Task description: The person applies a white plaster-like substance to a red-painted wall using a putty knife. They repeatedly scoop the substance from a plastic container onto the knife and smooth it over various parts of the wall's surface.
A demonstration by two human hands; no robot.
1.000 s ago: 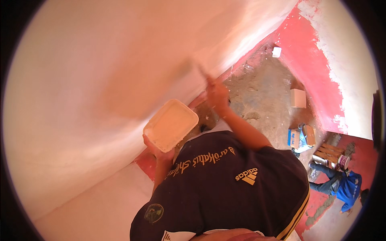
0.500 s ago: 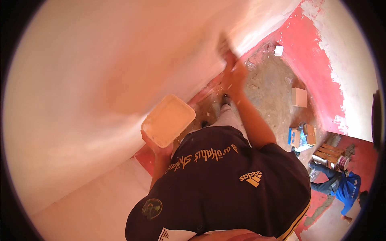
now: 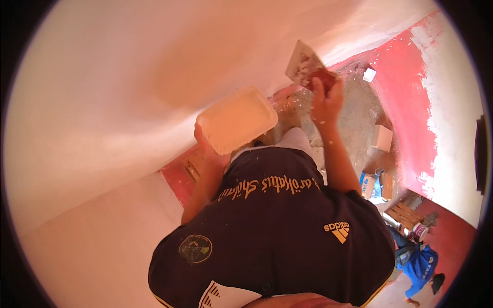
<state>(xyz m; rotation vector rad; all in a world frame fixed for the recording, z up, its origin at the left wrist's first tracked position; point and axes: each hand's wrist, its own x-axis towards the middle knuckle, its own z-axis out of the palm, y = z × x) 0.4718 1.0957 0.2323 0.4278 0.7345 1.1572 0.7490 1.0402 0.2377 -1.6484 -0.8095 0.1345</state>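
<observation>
My left hand (image 3: 214, 150) is closed round the left end of a pale rectangular plastic tub (image 3: 239, 120), held up beside the wall; what it contains is hard to make out. In my right hand (image 3: 327, 105) is a putty knife (image 3: 304, 60), its wide flat blade pointing up and left, with whitish smears on it. The fingers and thumb wrap round its reddish handle. The blade appears apart from the tub, just in front of the whitish wall (image 3: 133, 77); whether it touches the wall I cannot tell.
A small white container (image 3: 369, 75) lies on the dirty floor (image 3: 354, 97) near the red-and-white wall (image 3: 405, 97). Further right are a cardboard box (image 3: 382, 137), more boxes (image 3: 377, 185), a wooden pallet-like stack (image 3: 404, 214) and a bucket (image 3: 420, 232). A person in blue (image 3: 418, 264) bends at lower right.
My right hand has come away from the wall, to the right and down, with the putty knife now clearly visible. The tub in my left hand has moved up and right and turned somewhat.
</observation>
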